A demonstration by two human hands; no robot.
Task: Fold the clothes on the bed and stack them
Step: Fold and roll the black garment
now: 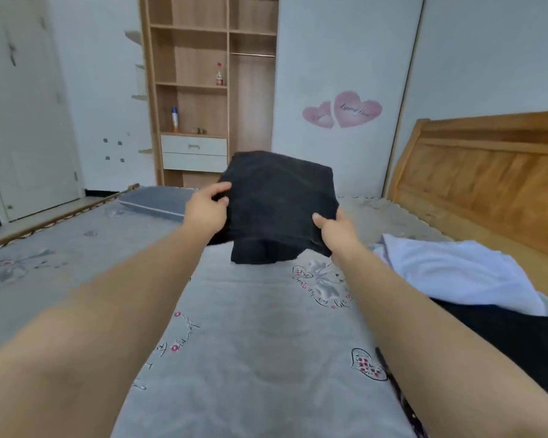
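Fingers (pixel 220 188) of both hands pinch the folded black garment (pixel 279 203) at nine and three o'clock, above the bed (pixel 250 327).

A wooden wardrobe (pixel 209 90) with open shelves stands against the far wall, holding a red-capped bottle (pixel 219 74) and a blue-topped spray can (pixel 174 119) above two white drawers (pixel 194 153). Two pink heart stickers (pixel 343 110) decorate the wall beside a wooden headboard (pixel 487 172), and a white door (pixel 26 115) is at left.
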